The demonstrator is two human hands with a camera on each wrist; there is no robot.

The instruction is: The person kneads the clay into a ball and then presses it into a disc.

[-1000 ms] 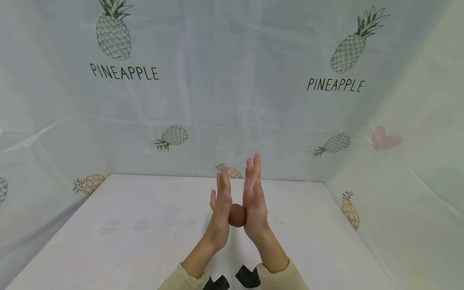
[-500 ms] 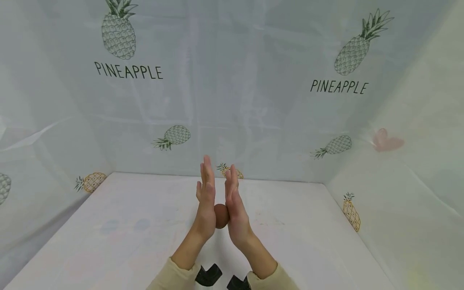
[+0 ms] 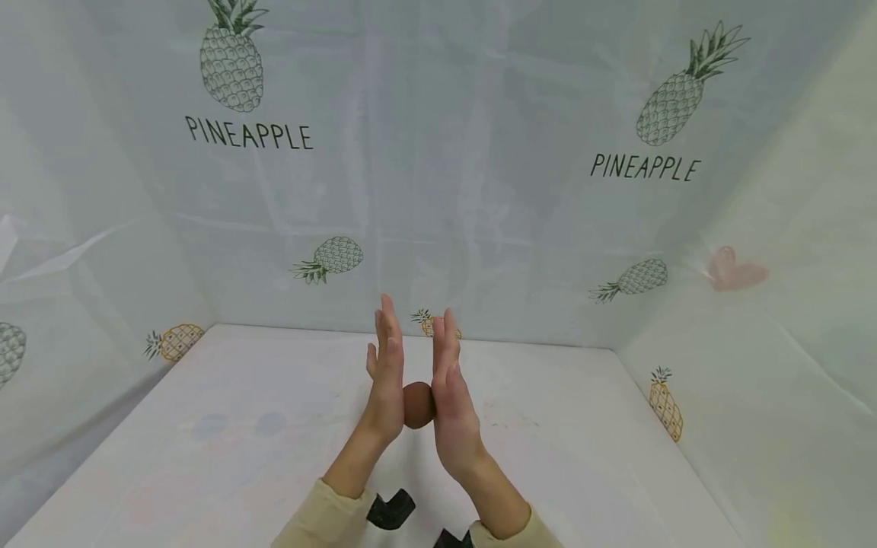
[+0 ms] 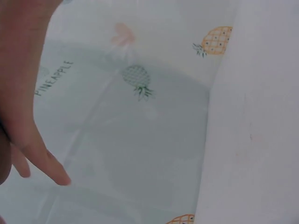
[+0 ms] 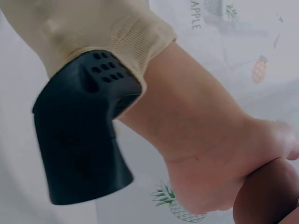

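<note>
A smooth brown ball (image 3: 419, 405), like a lump of clay, is held between two upright palms above the white table. My left hand (image 3: 387, 388) presses it from the left, fingers straight and pointing up and away. On the other side my right hand (image 3: 454, 411) lies flat against it, its fingers also straight. The left hand's fingertips reach slightly higher in the head view. In the right wrist view the ball (image 5: 268, 196) sits against the other hand's palm (image 5: 205, 177). Only a dark sliver of it shows at the left edge of the left wrist view.
Below the hands spreads a white tabletop (image 3: 562, 434) with faint coloured stains. Pale sheeting (image 3: 466, 152) printed with pineapples encloses the back and sides. Black camera housings (image 3: 391, 509) stick out from the beige cuffs (image 3: 329, 510).
Both hands and the ball have shifted left in the head view. The left hand has slid forward and the right hand back against each other, with the ball staying between the palms.
</note>
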